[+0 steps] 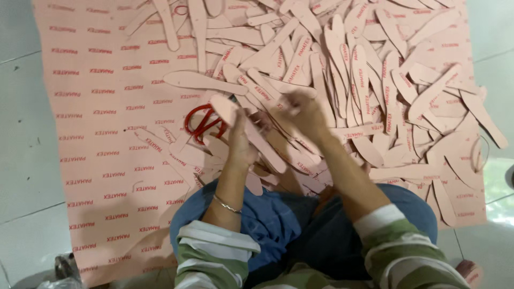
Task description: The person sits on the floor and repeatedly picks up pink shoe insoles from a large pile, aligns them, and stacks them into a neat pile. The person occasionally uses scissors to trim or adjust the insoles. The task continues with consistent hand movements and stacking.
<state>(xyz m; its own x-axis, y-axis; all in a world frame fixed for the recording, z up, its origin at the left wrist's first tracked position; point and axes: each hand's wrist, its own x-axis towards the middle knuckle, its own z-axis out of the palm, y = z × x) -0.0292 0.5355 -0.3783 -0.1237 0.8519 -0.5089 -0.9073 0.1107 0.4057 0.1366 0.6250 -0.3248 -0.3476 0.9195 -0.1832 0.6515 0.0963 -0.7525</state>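
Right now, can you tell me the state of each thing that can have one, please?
Left hand: closed around a pink insole piece, held up.
Right hand: blurred; touches the same piece at its upper end.
Red-handled scissors: lying on the sheet, not held; blades hidden, so open or closed is unclear.
Pink sheet: spread flat on the floor.
Cut insole shapes: piled loosely, overlapping.
Bracelet: worn on the left wrist.

Pink insole cutout (251, 131), tilted, in hand.
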